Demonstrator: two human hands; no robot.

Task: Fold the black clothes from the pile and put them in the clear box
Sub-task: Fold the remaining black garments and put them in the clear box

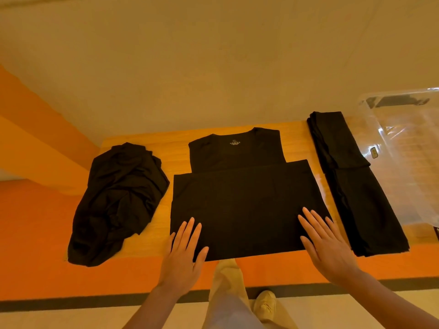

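Observation:
A black T-shirt (240,186) lies flat in the middle of the wooden table (164,243), its lower half folded up over the chest, neck label facing up at the far end. My left hand (184,255) lies flat on its near left corner, fingers straight. My right hand (325,243) presses flat on its near right corner. A crumpled pile of black clothes (118,200) sits at the left. A long folded black garment (356,184) lies at the right, beside the clear box (403,148), whose inside looks bare.
The table's near edge runs just under my wrists. Orange floor and a dark stripe lie below it. My beige trouser leg (228,295) and shoe (264,305) show beneath the table edge. A plain wall stands behind.

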